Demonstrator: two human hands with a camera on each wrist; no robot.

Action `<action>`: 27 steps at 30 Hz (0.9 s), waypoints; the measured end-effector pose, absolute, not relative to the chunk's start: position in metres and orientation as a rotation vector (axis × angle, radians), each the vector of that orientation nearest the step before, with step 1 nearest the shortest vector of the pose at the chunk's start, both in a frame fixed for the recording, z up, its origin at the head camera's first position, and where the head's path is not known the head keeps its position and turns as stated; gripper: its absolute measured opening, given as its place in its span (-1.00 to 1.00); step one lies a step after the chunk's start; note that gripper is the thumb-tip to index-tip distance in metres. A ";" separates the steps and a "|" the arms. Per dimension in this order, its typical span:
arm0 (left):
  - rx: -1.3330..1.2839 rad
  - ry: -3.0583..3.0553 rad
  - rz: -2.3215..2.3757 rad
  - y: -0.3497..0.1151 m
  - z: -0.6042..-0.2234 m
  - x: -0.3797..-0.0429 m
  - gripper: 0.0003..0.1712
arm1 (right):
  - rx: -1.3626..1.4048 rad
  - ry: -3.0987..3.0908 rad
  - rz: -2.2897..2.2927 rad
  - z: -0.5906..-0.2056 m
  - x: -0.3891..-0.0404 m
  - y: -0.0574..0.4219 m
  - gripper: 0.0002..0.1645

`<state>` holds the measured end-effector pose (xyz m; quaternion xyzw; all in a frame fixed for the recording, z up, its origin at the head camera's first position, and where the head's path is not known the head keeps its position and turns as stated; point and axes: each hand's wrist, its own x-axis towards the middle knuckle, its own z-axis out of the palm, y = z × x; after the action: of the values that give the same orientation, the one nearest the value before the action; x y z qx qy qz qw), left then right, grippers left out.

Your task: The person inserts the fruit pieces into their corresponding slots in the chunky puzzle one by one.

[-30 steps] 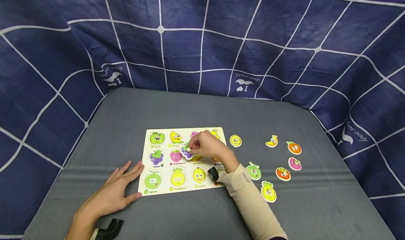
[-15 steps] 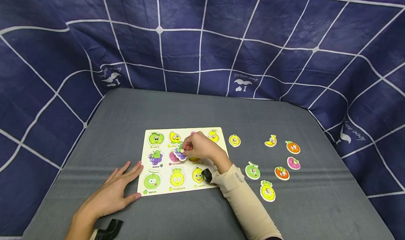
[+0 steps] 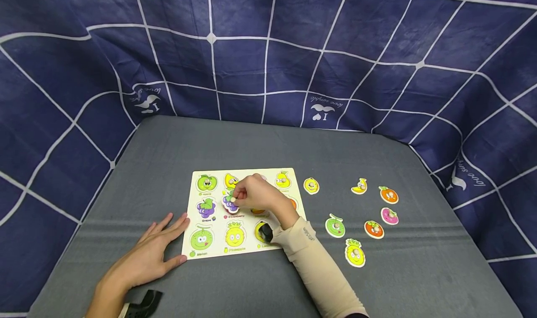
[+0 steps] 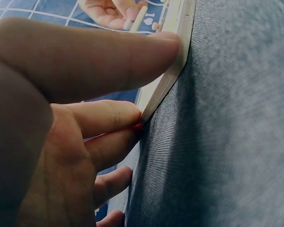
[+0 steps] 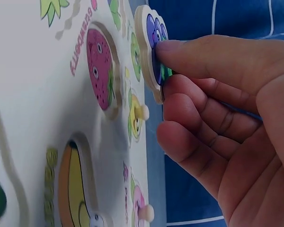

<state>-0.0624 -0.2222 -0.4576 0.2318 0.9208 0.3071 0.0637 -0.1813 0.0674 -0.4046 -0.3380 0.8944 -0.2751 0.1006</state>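
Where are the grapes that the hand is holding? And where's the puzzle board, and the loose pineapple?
Grape piece (image 3: pixel 228 205): head view, on its purple grapes.
Puzzle board (image 3: pixel 219 235): head view, on a bare cream part, lower left.
Loose pineapple piece (image 3: pixel 355 258): head view, on its yellow body.

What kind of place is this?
Maybe an indoor puzzle corner: there's a grey table, a blue cloth with white lines behind it, and a fruit puzzle board on top.

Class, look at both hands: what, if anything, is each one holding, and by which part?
The right hand pinches the grape puzzle piece by its small knob. The left hand holds nothing; it touches the puzzle board at its edge.
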 end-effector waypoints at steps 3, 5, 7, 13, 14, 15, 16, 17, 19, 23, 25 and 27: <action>0.695 2.779 0.926 -0.222 -0.458 -0.062 -0.02 | -0.993 2.621 -0.820 -0.405 -0.181 0.063 -0.94; 0.691 2.777 0.926 -0.222 -0.458 -0.062 -0.02 | -0.994 2.613 -0.824 -0.406 -0.180 0.060 -0.95; 0.687 2.775 0.928 -0.222 -0.458 -0.062 -0.02 | -0.987 2.609 -0.830 -0.408 -0.180 0.058 -0.94; 0.673 2.770 0.924 -0.221 -0.457 -0.063 -0.02 | -0.970 2.609 -0.839 -0.410 -0.179 0.052 -0.93; 0.671 2.769 0.924 -0.221 -0.457 -0.063 -0.02 | -0.976 2.610 -0.836 -0.411 -0.180 0.051 -0.93; 0.671 2.769 0.924 -0.221 -0.457 -0.063 -0.02 | -0.986 2.611 -0.830 -0.411 -0.180 0.050 -0.92; 0.671 2.769 0.923 -0.221 -0.457 -0.063 -0.02 | -0.995 2.613 -0.824 -0.411 -0.180 0.049 -0.92; 0.672 2.769 0.923 -0.221 -0.457 -0.063 -0.02 | -1.001 2.614 -0.818 -0.411 -0.180 0.048 -0.92; 0.678 2.770 0.925 -0.222 -0.457 -0.063 -0.03 | -1.011 2.613 -0.814 -0.411 -0.181 0.046 -0.90; 0.678 2.767 0.929 -0.221 -0.457 -0.063 -0.03 | -1.019 2.609 -0.816 -0.413 -0.181 0.042 -0.89; 0.677 2.766 0.929 -0.221 -0.457 -0.063 -0.03 | -1.022 2.612 -0.819 -0.414 -0.181 0.040 -0.89; 0.677 2.766 0.927 -0.221 -0.457 -0.063 -0.03 | -1.020 2.613 -0.820 -0.415 -0.181 0.038 -0.89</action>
<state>-0.0628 -0.2213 -0.4570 0.2254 0.9212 0.3087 0.0734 -0.1811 0.0381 -0.4148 -0.3469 0.8888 -0.2788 0.1096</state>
